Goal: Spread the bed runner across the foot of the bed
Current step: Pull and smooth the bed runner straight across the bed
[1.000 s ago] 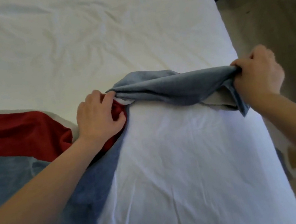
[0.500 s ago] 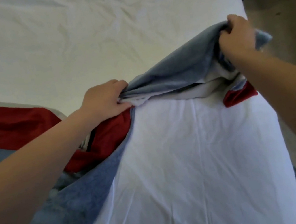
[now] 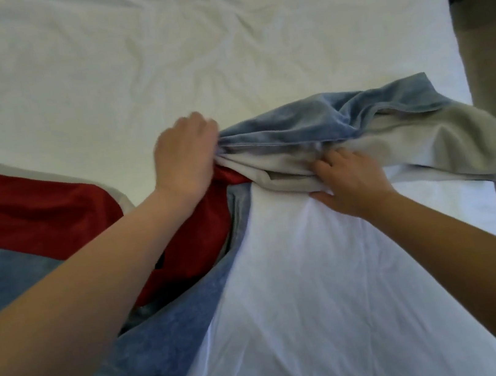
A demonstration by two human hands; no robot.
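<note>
Head view: my left hand (image 3: 186, 161) clutches the bunched bed runner (image 3: 311, 123); my right hand (image 3: 352, 182), just beside it, pinches the grey fold. Beyond my right hand, the end hangs off the bed (image 3: 156, 56). I should draw that fold toward me evenly.
</note>
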